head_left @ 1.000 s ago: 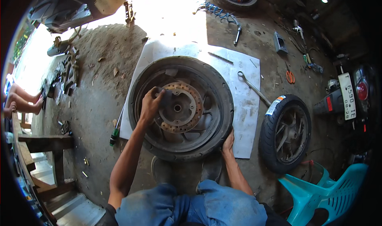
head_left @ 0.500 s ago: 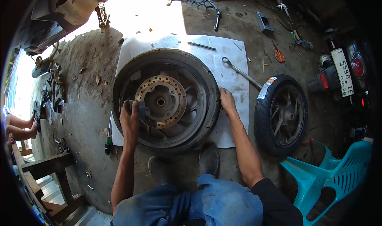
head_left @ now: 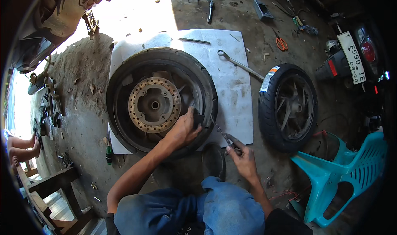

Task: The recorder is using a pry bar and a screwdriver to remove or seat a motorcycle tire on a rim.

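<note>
A motorcycle wheel with a worn black tyre (head_left: 210, 88) lies flat before me on a white sheet (head_left: 233, 106). Its drilled brake disc (head_left: 133, 104) faces up, brownish at the edge. My left hand (head_left: 181, 131) reaches across to the wheel's near right side, fingers closed on a flat dark pad (head_left: 198, 120) at the rim. Just outside the tyre, my right hand (head_left: 245, 160) grips a tyre lever (head_left: 221, 131), a slim metal bar whose tip points up toward the tyre edge. Whether that tip touches the tyre I cannot tell.
A second wheel (head_left: 266, 106) stands at the right, near a long wrench (head_left: 240, 64) and a turquoise chair (head_left: 322, 185). Orange-handled scissors (head_left: 281, 44) lie farther back. A green-handled screwdriver (head_left: 109, 154) is left of the sheet. My shoe (head_left: 214, 162) is close to the tyre.
My left hand has moved from the wheel's left side to its near right, carrying the dark pad. My right hand has left the tyre's edge and now holds the lever. The view has shifted slightly.
</note>
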A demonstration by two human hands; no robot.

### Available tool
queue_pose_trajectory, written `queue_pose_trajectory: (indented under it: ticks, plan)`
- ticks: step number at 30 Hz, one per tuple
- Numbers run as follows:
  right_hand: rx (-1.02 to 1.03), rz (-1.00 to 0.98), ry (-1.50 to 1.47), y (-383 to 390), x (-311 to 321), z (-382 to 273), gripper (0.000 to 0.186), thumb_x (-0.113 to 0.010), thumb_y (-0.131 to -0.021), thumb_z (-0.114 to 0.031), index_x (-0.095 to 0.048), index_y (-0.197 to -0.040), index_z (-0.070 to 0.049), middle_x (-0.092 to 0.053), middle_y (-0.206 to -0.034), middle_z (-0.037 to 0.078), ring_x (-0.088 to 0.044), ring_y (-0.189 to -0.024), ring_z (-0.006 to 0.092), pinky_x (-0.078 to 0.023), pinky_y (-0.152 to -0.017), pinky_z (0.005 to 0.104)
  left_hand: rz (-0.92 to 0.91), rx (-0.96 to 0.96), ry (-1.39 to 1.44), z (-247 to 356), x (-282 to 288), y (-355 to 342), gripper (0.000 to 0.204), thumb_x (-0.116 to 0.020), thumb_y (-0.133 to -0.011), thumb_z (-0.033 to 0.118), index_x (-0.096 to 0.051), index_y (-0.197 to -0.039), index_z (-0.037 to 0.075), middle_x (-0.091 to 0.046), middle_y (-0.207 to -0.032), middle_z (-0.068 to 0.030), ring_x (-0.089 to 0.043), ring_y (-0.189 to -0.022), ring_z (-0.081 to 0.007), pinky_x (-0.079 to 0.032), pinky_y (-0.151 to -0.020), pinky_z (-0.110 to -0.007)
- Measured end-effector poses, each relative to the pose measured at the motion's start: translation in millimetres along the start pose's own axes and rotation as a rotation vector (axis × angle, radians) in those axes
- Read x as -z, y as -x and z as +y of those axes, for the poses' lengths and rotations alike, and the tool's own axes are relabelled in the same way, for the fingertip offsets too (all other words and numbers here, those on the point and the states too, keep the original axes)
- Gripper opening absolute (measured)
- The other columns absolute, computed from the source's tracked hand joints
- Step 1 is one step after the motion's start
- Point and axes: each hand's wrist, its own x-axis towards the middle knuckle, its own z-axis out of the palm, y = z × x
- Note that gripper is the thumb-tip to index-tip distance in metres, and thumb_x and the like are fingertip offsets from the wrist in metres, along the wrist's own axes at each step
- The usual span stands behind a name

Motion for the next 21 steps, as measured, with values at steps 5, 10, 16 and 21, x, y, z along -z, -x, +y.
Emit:
queue_pose_trajectory:
  ticks: [5, 10, 16, 21]
  plan:
    - [0.2, 0.011, 0.236, 8, 1, 3, 0.027, -0.065, -0.095, -0.007, -0.068, -0.121, 0.002, -0.067, -0.094, 0.018, -0.067, -0.078, 0.0314, -0.052, -0.071, 0.0382, 0.036, 0.056, 0.026, 4, -14, -2, 0.039, -0.072, -0.09, 0.015, -0.053, -0.117, -0.007, -0.066, -0.099, -0.0304, -0.064, -0.091, -0.0494, -0.052, -0.078, -0.051]
    - [0.248, -0.01, 0.337, -3, 5, 0, 0.027, -0.066, -0.093, -0.005, -0.069, -0.119, 0.001, -0.067, -0.092, 0.019, -0.067, -0.078, 0.0337, -0.052, -0.071, 0.04, 0.087, 0.005, -0.055, 14, -22, 4, 0.03, -0.068, -0.093, 0.015, -0.055, -0.113, -0.003, -0.065, -0.1, -0.0269, -0.065, -0.089, -0.0477, -0.053, -0.076, -0.051]
    - [0.262, -0.038, 0.397, -25, -1, -14, 0.026, -0.066, -0.093, -0.006, -0.07, -0.118, 0.0, -0.067, -0.093, 0.02, -0.067, -0.082, 0.0388, -0.054, -0.074, 0.0444, 0.082, 0.025, -0.19, 9, -36, 9, 0.023, -0.067, -0.094, 0.017, -0.058, -0.104, -0.001, -0.061, -0.098, -0.0226, -0.065, -0.087, -0.0431, -0.052, -0.074, -0.052]
    - [0.271, -0.035, 0.469, -29, -22, -22, 0.028, -0.063, -0.094, -0.008, -0.069, -0.121, -0.002, -0.067, -0.097, 0.021, -0.067, -0.085, 0.0417, -0.054, -0.077, 0.0474, 0.102, -0.176, -0.318, -5, -40, 16, 0.026, -0.068, -0.093, 0.018, -0.06, -0.111, 0.0, -0.061, -0.1, -0.0179, -0.063, -0.096, -0.0374, -0.052, -0.081, -0.048]
